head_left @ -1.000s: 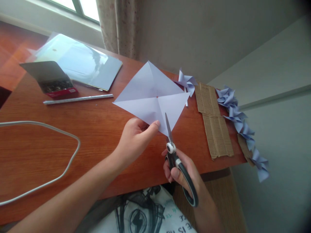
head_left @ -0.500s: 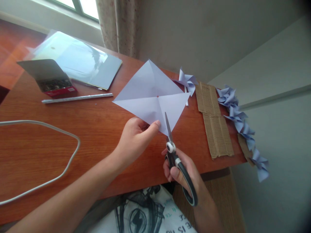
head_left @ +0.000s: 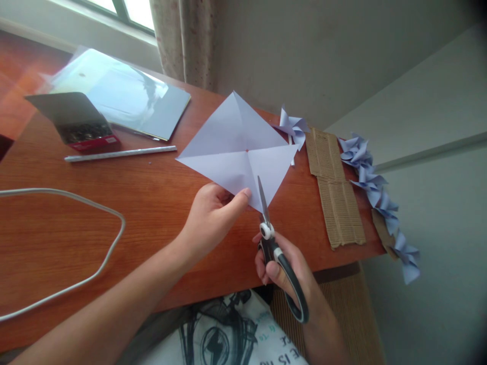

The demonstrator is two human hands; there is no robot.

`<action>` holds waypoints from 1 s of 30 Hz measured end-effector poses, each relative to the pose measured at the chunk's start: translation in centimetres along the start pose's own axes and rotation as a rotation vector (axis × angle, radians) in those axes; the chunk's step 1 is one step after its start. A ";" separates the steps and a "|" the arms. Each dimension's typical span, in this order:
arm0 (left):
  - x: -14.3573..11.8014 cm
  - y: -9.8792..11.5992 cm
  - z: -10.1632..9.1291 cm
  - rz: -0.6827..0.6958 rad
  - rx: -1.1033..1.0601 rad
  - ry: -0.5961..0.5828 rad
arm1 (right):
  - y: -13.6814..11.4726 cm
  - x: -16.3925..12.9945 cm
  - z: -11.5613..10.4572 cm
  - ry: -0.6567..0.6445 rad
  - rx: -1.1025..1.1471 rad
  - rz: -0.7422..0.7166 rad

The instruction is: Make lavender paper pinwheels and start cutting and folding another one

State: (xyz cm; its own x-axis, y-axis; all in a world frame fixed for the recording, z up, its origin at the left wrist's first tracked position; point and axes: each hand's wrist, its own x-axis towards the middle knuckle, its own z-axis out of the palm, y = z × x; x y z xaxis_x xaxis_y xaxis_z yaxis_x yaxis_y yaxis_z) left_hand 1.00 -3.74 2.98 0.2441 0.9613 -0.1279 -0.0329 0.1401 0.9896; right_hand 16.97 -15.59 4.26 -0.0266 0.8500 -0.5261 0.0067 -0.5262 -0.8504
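A left hand (head_left: 211, 218) pinches a creased paper square (head_left: 238, 149) above the tabletop (head_left: 152, 203); right hand (head_left: 289, 274) fingers grip scissors (head_left: 274, 243), blades cutting its near corner.

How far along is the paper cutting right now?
Done: the square sheet already carries two diagonal creases, and finished pinwheels line the table's right edge. In hand: the left hand pinches the sheet's near corner while the right hand runs the scissors up the near crease. Left: that cut is short of the centre; the other three creases look uncut.
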 end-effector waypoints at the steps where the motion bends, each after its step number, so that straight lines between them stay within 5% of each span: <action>1: 0.0 0.0 0.0 -0.005 0.003 -0.001 | 0.0 0.0 0.0 -0.001 0.000 0.002; 30: 0.0 -0.1 -0.1 0.024 -0.044 -0.031 | -0.2 -0.1 0.2 0.005 0.047 0.008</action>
State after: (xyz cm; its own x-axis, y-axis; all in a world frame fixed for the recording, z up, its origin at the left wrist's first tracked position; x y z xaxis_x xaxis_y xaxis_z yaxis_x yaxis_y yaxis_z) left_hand 0.94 -3.71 2.86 0.2727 0.9567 -0.1017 -0.0810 0.1281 0.9884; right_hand 16.82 -15.56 4.49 -0.0218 0.8460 -0.5327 -0.0397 -0.5331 -0.8451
